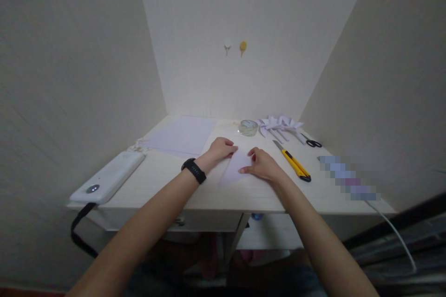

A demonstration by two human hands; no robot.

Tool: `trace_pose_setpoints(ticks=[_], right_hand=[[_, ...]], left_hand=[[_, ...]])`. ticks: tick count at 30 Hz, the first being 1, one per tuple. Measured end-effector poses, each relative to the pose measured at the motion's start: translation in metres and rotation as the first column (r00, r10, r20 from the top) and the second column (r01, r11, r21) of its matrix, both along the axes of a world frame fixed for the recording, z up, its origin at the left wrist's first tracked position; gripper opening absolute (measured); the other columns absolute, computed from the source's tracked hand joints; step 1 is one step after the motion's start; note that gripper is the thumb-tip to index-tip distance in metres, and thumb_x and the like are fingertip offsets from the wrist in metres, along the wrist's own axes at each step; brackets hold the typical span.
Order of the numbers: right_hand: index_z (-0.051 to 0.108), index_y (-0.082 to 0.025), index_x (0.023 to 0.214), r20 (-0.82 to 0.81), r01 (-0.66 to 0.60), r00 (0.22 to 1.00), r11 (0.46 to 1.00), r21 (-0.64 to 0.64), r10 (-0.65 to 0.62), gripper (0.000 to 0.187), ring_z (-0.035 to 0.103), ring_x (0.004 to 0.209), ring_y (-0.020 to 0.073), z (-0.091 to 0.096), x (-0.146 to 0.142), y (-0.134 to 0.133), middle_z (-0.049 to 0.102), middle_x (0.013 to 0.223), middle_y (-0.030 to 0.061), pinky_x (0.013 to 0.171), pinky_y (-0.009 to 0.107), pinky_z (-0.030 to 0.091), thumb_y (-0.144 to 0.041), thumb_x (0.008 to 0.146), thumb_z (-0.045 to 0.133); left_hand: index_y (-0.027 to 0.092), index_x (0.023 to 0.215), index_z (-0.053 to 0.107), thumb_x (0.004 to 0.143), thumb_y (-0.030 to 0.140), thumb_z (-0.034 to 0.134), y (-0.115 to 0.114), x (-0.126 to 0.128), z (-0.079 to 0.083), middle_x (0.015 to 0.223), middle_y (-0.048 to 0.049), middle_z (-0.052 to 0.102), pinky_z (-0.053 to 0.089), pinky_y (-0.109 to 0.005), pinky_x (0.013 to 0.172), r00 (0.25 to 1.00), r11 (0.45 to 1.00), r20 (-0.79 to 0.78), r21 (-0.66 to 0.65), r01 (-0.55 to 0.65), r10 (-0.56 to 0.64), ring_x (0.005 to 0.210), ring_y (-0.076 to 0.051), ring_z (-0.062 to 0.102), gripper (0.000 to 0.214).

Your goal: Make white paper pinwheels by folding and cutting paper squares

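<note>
A small white piece of paper (235,168), which looks folded to a slanted, pointed shape, lies on the desk between my hands. My left hand (221,148), with a black watch (193,170) on its wrist, pinches the paper's upper left edge with closed fingers. At the opposite side my right hand (263,163) curls its fingers on the right edge, thumb low and forefinger higher. A yellow utility knife (294,164) with its blade out lies to the right of that hand.
White paper sheets (184,134) lie at the back left. Behind my hands sit a tape roll (248,127), folded paper pinwheel-like pieces (278,124) and black scissors (313,143). A white device (109,176) is at the left edge, a blurred-out corded object (348,178) at right. Walls enclose the desk (156,181).
</note>
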State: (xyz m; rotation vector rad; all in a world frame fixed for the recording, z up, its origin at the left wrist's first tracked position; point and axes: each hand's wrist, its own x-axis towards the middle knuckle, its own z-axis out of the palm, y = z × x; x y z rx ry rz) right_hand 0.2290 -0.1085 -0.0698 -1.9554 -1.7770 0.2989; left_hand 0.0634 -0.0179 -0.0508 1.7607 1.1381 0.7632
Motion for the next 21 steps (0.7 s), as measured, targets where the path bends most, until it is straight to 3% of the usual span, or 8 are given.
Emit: trace_pose_setpoints(ticks=[3,5,7,9,11,14,17,21], right_hand=[[0.056,-0.019,0.107,-0.010,0.010,1.000,1.000,0.010,-0.010,0.066,0.060,0.085,0.0218,-0.002,0.000,-0.001,0.064,0.097,0.0068,0.069,0.029,0.040,-0.051,0.057,0.085],[0.055,-0.019,0.113,-0.069,0.006,0.998,0.999,0.032,-0.003,0.074,0.060,0.084,0.0212,-0.004,0.001,0.001,0.064,0.096,0.0060,0.070,0.030,0.041,-0.050,0.054,0.087],[0.051,-0.019,0.124,-0.226,0.029,0.974,0.995,0.096,-0.007,0.082,0.060,0.083,0.0196,-0.005,0.004,0.004,0.064,0.098,0.0061,0.071,0.030,0.043,-0.050,0.055,0.085],[0.051,-0.018,0.127,-0.454,0.078,0.891,0.983,0.164,0.005,0.079,0.059,0.079,0.0172,-0.005,0.007,0.008,0.064,0.097,0.0059,0.068,0.028,0.043,-0.053,0.063,0.079],[0.061,-0.016,0.113,-0.651,0.096,0.758,0.978,0.183,0.048,0.062,0.056,0.069,0.0145,-0.004,0.011,0.012,0.064,0.086,0.0038,0.060,0.027,0.040,-0.058,0.068,0.072],[0.067,-0.015,0.073,-0.791,0.014,0.605,0.992,0.126,0.092,0.045,0.045,0.053,0.0104,0.001,0.016,0.011,0.057,0.060,-0.0006,0.051,0.026,0.032,-0.056,0.062,0.077],[0.064,-0.015,0.057,-0.826,-0.090,0.557,0.995,0.047,0.090,0.038,0.043,0.048,0.0086,0.008,0.020,0.004,0.054,0.050,-0.0014,0.048,0.025,0.030,-0.047,0.053,0.085],[0.071,-0.013,0.063,-0.819,-0.286,0.556,0.958,-0.028,0.142,0.032,0.049,0.050,0.0095,0.015,0.025,-0.004,0.061,0.054,0.0015,0.051,0.024,0.036,-0.041,0.054,0.086]], left_hand=[[0.007,0.089,0.068,0.075,0.007,0.070,-0.003,0.000,0.000,0.081,-0.0083,0.069,0.052,-0.026,0.068,0.973,0.978,0.230,-0.196,0.075,-0.028,0.067,-0.011,0.063,0.014],[0.007,0.081,0.068,0.075,0.006,0.069,-0.004,0.000,0.000,0.069,-0.0046,0.065,0.048,-0.024,0.060,0.968,0.976,0.245,-0.191,0.101,-0.053,0.058,-0.008,0.056,0.006],[0.007,0.077,0.069,0.076,0.007,0.067,-0.006,0.000,-0.001,0.062,-0.0019,0.061,0.042,-0.022,0.054,0.970,0.982,0.225,-0.145,0.122,-0.087,0.052,-0.007,0.050,0.002],[0.008,0.076,0.069,0.076,0.011,0.066,-0.008,-0.001,0.001,0.061,-0.0009,0.059,0.037,-0.021,0.051,0.966,0.980,0.204,-0.094,0.178,-0.156,0.051,-0.006,0.047,0.004],[0.009,0.078,0.071,0.076,0.019,0.069,-0.009,-0.003,0.003,0.063,-0.0008,0.059,0.034,-0.021,0.049,0.943,0.951,0.165,-0.065,0.302,-0.289,0.052,-0.006,0.046,0.010],[0.010,0.082,0.073,0.075,0.033,0.072,-0.009,-0.008,0.008,0.058,0.0014,0.055,0.025,-0.022,0.045,0.879,0.877,0.059,-0.062,0.477,-0.474,0.048,-0.006,0.038,0.024],[0.012,0.084,0.073,0.073,0.040,0.073,-0.006,-0.013,0.010,0.054,0.0038,0.049,0.020,-0.023,0.044,0.822,0.821,-0.030,-0.072,0.566,-0.569,0.045,-0.006,0.032,0.031],[0.014,0.078,0.073,0.068,0.035,0.076,-0.004,-0.017,0.011,0.061,0.0015,0.058,0.027,-0.022,0.048,0.773,0.776,-0.069,-0.058,0.629,-0.631,0.051,-0.008,0.041,0.024]])
